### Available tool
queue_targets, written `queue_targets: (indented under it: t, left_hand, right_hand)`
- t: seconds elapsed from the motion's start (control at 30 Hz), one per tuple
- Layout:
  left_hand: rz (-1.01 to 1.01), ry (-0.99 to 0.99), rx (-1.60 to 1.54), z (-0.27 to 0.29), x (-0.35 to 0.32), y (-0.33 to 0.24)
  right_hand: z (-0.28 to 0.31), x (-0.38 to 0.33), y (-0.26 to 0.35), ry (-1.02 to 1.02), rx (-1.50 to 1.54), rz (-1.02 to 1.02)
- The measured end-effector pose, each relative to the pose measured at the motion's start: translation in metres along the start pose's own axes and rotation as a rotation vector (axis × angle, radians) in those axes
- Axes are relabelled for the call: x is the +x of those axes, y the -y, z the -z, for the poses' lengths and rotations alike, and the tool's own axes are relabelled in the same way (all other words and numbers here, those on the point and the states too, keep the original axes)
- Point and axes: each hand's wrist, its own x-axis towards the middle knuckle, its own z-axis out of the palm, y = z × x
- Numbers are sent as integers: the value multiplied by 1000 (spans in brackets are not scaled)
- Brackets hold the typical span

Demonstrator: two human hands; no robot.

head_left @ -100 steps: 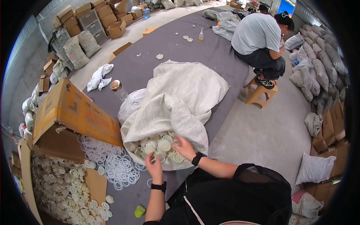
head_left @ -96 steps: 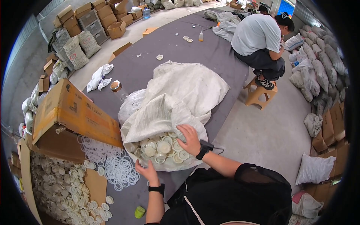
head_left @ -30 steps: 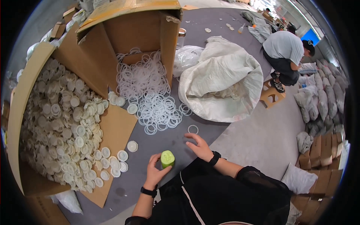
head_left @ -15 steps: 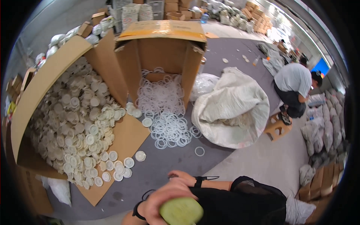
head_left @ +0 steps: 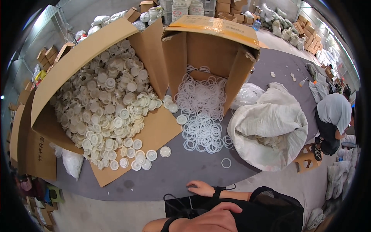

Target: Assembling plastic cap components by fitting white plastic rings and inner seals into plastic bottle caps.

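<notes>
Plastic rings (head_left: pixel 203 133), thin, milky, heaped by round discs (head_left: pixel 110 104); right hand (head_left: pixel 201 188) loosely curled, looks empty, can't tell the left hand's (head_left: pixel 218 219) grip.

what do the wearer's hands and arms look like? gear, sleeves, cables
Left hand and right hand ungloved; black strap on each wrist: left strap, right strap. Thin black cable looping near the left one. Right sleeve: black, partly sheer. Left sleeve not visible.

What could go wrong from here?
The open white woven sack sits at the edge of the flat grey surface, so it might tip and spill. The lone whitish plastic ring ahead of the right hand may get knocked away. Pale round discs beyond the brown cardboard flap might scatter.
</notes>
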Motion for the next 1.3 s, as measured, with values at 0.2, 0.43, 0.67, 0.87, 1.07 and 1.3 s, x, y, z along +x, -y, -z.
queue_targets:
  t: [0.2,0.43,0.67,0.87,1.07,1.3]
  left_hand:
    - [-128,-226,-19,-22,6,3]
    - [-90,-236,-153,-2,-14,-15]
    - [6,-286,-272,32,-54,-52]
    - [401,-632,-24,93,-109,-39]
    - [418,-428,-89,110,-132,-43]
    - [448,-386,-86,120,-138,-45]
  right_hand:
    - [-4,-7,7,-24,-73,-2]
    - [-28,-5,2,-255,17,-3]
    - [-89,29,10,-392,182,8]
    - [-125,59,24,-526,124,79]
    - [-154,87,-6,-686,148,112]
    - [-161,95,-17,-753,-21,165]
